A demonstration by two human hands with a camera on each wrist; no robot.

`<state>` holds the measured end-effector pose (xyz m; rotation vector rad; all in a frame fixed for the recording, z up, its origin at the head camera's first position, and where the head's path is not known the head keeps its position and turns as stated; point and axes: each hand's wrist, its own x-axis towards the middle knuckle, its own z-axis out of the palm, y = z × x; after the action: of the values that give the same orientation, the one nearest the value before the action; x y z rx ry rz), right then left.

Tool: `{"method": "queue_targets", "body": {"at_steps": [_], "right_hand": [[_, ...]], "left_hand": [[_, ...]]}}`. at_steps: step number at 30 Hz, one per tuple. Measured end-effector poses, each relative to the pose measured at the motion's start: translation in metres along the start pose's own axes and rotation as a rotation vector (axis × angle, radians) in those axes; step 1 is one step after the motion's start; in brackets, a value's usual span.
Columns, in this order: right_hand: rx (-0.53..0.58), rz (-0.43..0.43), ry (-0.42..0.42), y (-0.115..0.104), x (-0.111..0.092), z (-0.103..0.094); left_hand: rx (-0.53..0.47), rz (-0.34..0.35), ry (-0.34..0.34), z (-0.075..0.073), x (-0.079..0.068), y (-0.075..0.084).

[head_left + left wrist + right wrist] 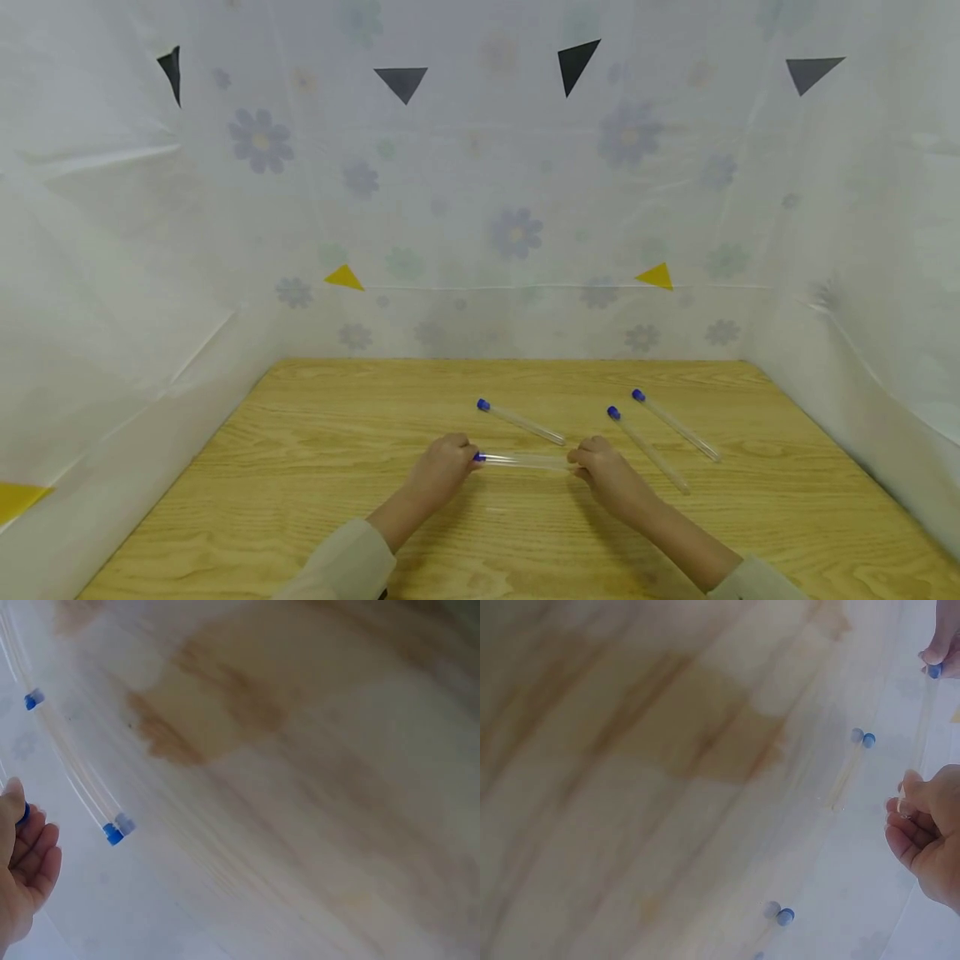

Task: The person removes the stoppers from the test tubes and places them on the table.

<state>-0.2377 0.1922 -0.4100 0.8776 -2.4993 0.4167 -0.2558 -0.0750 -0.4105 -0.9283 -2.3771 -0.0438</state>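
A clear test tube [525,461] with a blue cap is held level above the table between both hands. My left hand [442,467] pinches it at the capped end; in the left wrist view that hand [30,862] partly covers the blue cap. The rounded far end is pinched by my right hand [611,479], also seen as the hand [930,832] in the right wrist view. Just behind the held tube lies another capped test tube [522,422]. Right of my right hand lie two more, a nearer tube [651,452] and a farther tube [681,427].
The wood-grain table [315,433] is bordered by a white flowered sheet [465,183] at the back and both sides. Black triangles and yellow triangles [347,277] are stuck on the sheet.
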Motion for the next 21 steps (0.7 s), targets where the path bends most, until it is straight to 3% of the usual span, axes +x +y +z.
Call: {"method": "queue_targets", "body": {"at_steps": [8, 21], "right_hand": [[0.052, 0.004, -0.031, -0.0003, -0.0015, -0.0033], [0.078, -0.018, -0.021, 0.0022, -0.0017, -0.0053]], "left_hand": [[0.017, 0.063, 0.008, 0.0042, -0.0029, -0.0033], [-0.031, 0.066, 0.061, 0.0008, -0.0062, -0.007]]}}
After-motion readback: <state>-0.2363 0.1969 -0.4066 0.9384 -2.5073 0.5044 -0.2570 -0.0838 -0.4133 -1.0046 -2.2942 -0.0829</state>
